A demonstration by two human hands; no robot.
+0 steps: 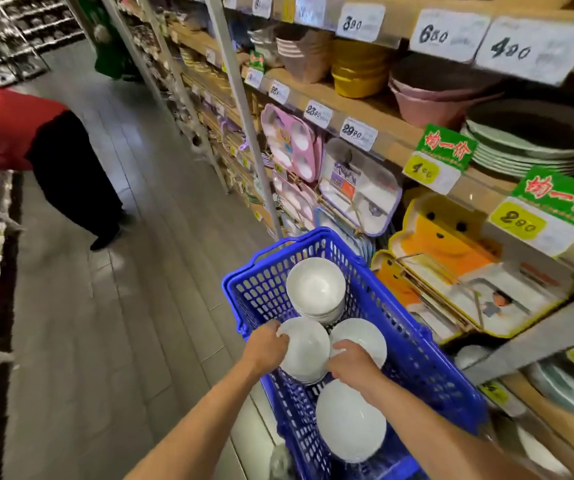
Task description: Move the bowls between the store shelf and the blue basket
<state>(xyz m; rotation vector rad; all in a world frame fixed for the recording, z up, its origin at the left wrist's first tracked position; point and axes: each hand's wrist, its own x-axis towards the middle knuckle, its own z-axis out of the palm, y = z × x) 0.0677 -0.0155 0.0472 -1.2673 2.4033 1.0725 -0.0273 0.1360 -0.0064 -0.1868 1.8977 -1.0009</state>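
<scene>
A blue plastic basket (413, 344) stands in the aisle beside the store shelf (393, 133). Inside it are several stacks of white bowls. My left hand (267, 348) grips the left rim of the middle-left stack (308, 344). My right hand (353, 365) holds the near rim of the middle-right stack (361, 332). A taller stack (315, 285) sits at the basket's far end. Nearest me lies another white bowl stack (349, 422), partly under my right wrist.
The shelf on the right carries yellow bowls (358, 69), pink bowls (427, 98), dark plates (528, 140), divided trays (358, 188) and price tags. A person in red and black (36, 147) bends over at the left. Grey floor (123, 323) runs down the aisle.
</scene>
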